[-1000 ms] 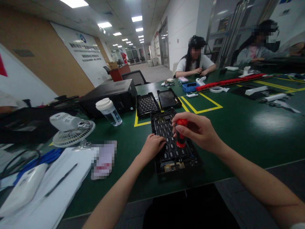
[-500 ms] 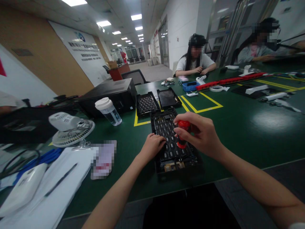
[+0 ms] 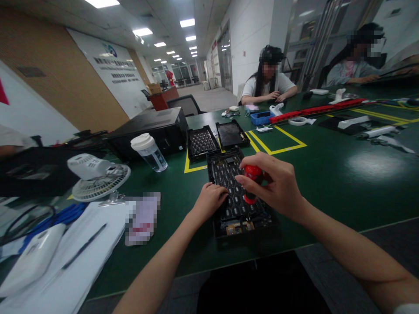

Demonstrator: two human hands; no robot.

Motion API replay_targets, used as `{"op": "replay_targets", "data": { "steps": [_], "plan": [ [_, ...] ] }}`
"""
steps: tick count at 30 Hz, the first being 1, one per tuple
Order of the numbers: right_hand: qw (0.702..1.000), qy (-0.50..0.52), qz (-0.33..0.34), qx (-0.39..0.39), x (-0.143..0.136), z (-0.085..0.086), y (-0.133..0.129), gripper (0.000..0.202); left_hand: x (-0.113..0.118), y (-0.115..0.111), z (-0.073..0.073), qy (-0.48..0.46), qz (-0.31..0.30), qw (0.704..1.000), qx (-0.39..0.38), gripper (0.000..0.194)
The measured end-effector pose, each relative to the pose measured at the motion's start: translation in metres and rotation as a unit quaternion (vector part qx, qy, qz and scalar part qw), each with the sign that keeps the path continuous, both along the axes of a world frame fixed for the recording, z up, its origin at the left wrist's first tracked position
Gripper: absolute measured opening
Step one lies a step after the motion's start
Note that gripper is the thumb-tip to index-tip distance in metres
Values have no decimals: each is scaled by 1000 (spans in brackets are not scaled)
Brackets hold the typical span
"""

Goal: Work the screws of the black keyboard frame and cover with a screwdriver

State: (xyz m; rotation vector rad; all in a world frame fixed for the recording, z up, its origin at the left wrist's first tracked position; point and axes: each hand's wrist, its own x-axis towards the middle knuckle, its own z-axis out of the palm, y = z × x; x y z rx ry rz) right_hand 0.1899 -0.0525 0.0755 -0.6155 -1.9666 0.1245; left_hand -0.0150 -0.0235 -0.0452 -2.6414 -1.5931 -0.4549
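Note:
In front of me on the green table lies an open black case. Rows of dark rounded shapes fill it, and a tan circuit part shows at its near end. My left hand is curled over the case's left edge, its fingertips on the inside. Above the right half of the case, my right hand grips a short red-and-black screwdriver by the handle. The screwdriver stands nearly upright, pointing down toward the case's near end. Its tip is too dark to make out clearly.
Two more black trays lie beyond the case. On the left are a lidded cup, a white fan, a clipboard with papers and a black box. A person sits across the table; another is farther right.
My right hand has shifted very slightly, its thumb moving a little left on the screwdriver handle. My left hand and the case stay in place.

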Motion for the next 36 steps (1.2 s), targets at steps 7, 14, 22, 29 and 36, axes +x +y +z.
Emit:
{"op": "replay_targets", "data": {
  "steps": [7, 14, 22, 29, 36],
  "plan": [
    [999, -15, -19, 24, -5, 0, 1, 11, -1, 1, -1, -1, 4, 1000, -5, 18],
    [999, -7, -27, 39, -10, -1, 2, 11, -1, 2, -2, -4, 0, 1000, -3, 16],
    [1000, -3, 8, 10, -10, -5, 6, 16, 0, -1, 2, -6, -2, 1000, 0, 16],
    [974, 48, 160, -153, -4, -8, 17, 25, 1, -3, 7, -11, -7, 1000, -12, 15],
    [819, 129, 445, -339, -1, -8, 40, 20, 0, -2, 6, -21, -8, 1000, -18, 16]
  ]
}}
